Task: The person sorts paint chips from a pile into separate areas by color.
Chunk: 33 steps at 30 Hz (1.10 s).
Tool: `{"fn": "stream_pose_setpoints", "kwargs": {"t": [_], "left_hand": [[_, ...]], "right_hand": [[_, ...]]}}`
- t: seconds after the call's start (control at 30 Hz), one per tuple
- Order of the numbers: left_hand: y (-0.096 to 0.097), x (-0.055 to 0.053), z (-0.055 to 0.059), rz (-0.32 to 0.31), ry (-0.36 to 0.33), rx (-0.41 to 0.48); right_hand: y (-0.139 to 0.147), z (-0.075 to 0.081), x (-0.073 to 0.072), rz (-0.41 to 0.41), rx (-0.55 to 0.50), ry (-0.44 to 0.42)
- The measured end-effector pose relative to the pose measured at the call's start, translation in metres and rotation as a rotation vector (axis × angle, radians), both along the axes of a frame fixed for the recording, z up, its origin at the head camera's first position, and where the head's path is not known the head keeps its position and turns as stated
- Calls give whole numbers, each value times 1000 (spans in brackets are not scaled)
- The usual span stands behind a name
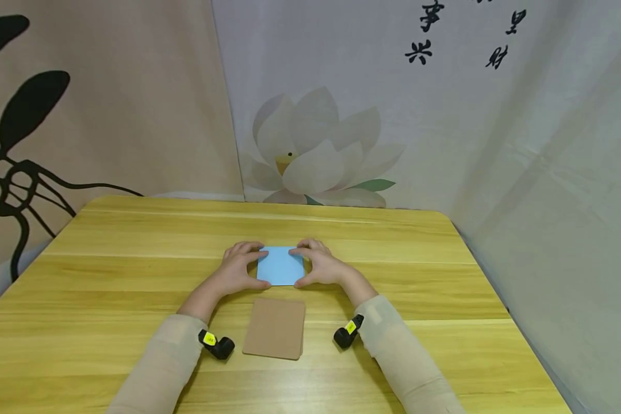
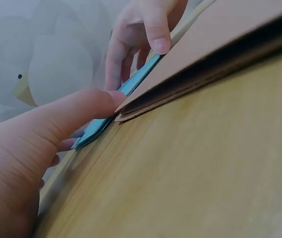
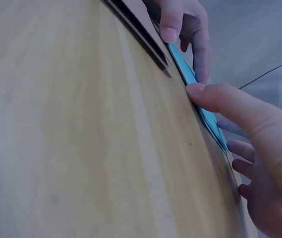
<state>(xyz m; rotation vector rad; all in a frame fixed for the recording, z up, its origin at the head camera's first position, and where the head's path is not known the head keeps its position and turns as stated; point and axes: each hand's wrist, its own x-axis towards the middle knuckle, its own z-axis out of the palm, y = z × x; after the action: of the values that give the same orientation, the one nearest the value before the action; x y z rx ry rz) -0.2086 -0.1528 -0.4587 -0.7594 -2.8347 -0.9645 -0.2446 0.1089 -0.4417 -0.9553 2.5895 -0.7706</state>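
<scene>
A thin, layered rectangle of light blue paper [image 1: 280, 266] lies near the middle of the table, between both hands. The left hand [image 1: 237, 271] holds its left side, thumb at the near left corner and forefinger over the far left corner. On the opposite side, the right hand [image 1: 322, 267] grips it likewise, thumb at the near right corner and forefinger across the far one. Layered edges of the blue paper [image 2: 92, 133] show in the left wrist view. Just nearer the person lies brown cardboard [image 1: 275, 329] with rounded corners, its layers slightly parted along the edge in both wrist views.
The wooden table [image 1: 134, 259] has light yellow grain. Behind it hangs a pale curtain [image 1: 445, 126] printed with a lotus and dark characters. Small black cameras [image 1: 217, 345] are strapped to the two sleeved wrists, on either side of the brown cardboard.
</scene>
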Motion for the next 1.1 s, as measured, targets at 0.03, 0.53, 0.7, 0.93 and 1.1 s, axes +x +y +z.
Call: {"fn": "stream_pose_setpoints", "kwargs": {"t": [0.03,0.53,0.7,0.93,1.1], "left_hand": [[0,0,0,0,-3,-3],[0,0,-1,0,-19,-20],[-1,0,-2,4,-22,-9],[-2,2,2,8,-19,-1],[-4,3,8,8,-25,6]], "right_hand": [[0,0,0,0,0,-1],[2,0,2,1,41,17],[2,1,3,1,27,17],[4,0,5,-5,16,59],[8,3,7,-39,-5,59]]}}
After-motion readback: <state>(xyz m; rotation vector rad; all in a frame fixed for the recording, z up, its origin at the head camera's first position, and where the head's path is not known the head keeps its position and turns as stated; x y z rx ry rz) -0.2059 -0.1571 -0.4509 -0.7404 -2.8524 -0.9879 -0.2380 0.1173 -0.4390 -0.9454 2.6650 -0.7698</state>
